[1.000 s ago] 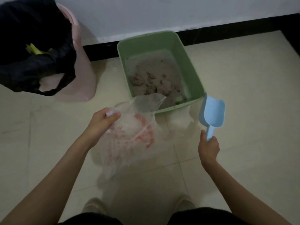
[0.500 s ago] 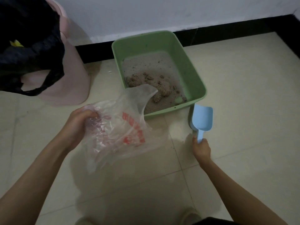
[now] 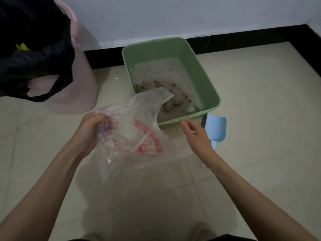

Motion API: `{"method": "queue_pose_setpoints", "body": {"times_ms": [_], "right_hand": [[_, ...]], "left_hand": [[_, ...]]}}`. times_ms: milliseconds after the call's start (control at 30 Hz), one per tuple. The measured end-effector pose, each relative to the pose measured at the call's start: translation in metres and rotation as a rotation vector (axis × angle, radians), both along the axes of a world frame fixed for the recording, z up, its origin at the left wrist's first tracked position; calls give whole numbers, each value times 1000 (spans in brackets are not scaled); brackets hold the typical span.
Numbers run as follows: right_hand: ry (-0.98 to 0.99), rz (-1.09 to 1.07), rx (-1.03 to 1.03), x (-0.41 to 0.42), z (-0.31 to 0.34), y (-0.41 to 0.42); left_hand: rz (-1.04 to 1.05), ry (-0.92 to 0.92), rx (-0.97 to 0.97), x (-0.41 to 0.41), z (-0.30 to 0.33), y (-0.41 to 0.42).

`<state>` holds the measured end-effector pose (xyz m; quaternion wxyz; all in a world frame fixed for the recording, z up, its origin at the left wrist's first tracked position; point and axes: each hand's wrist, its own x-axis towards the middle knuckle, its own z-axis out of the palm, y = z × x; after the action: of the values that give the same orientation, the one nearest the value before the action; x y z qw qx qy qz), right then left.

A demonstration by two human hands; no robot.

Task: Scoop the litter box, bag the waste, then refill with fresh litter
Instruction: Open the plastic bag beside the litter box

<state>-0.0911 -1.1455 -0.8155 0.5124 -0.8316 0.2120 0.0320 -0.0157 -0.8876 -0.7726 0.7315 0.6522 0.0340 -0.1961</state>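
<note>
Head view: my right hand [image 3: 197, 136] has just let go of the blue scoop [image 3: 216, 129]. Half a second back it gripped the handle; now the fingers are loose and empty, reaching left toward the plastic bag [image 3: 137, 136]. The scoop lies on the floor [image 3: 260, 119], just beside the near right corner of the green litter box [image 3: 210, 87], partly hidden behind my right hand. My left hand [image 3: 92, 129] keeps its grip on a bunched edge of the bag, which hangs limp, one handle flopped over the box's near rim. Clumps [image 3: 173, 100] still sit in the litter, so no scooping is done yet. My read: I'm freeing both hands to open the bag mouth before scooping. Pink bin [image 3: 76, 94] with its black liner [image 3: 34, 58] stands off to the left, apart from the box.
</note>
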Motion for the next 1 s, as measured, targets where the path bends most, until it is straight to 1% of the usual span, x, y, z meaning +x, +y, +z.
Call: {"method": "queue_pose_setpoints", "body": {"times_ms": [67,167,200,267,333,400,433,467,500,567,600,633,667,700,767,800,900,1000], "right_hand": [[104,102,280,15,14,14],[229,230,539,38,33,30],[266,265,581,46,39,36],[324,319,597,59,50,48],[355,308,600,68,54,60],[300,247,540,75,59,74],[254,214,497,79,62,80],[220,185,481,84,66,85],[209,158,508,90,69,90],[268,91,678,101,74,97],[317,45,795,106,79,101],[360,-20,930,110,82,105],[388,-84,1063,112,88,109],[394,-145,1167,114,91,113],[387,-196,1307,114,95,121],[383,-203,1354,113,95,124],[362,-196,1376,107,96,127],[368,-116,1342,104,97,120]], "left_hand": [[4,12,-13,-2,3,6],[65,4,17,-3,3,18],[78,-7,25,-4,3,21],[113,-22,25,-7,3,25],[178,-23,1,-10,2,29],[229,-56,19,-9,2,31],[252,-71,95,-7,0,33],[289,-89,220,-4,-3,36],[335,-121,361,-2,-6,40],[460,-260,648,1,-7,46],[514,-344,748,1,-4,47],[539,-416,804,-1,-1,47],[515,-447,812,-3,2,44],[456,-440,785,-5,5,38],[309,-353,727,-13,10,16],[252,-320,732,-18,10,5],[227,-281,785,-26,4,-12],[192,-242,849,-29,-3,-11]]}}
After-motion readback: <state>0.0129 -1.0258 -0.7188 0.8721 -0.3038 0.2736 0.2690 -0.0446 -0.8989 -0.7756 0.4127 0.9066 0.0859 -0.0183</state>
